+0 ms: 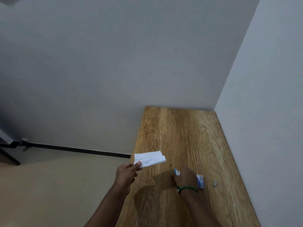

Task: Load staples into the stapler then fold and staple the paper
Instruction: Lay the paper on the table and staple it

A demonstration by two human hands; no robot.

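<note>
Paper, folded, pinched at its near end by left grip above the bench at its left edge, seemingly readied for stapling; right grip covers stapler beside staple box, fingers hidden, hold not discernible.

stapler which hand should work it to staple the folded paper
Right. The right hand covers the stapler on the table, though its grip is hidden. The left hand is busy pinching the folded paper near the table's left edge, so it should only bring the paper over.
</note>
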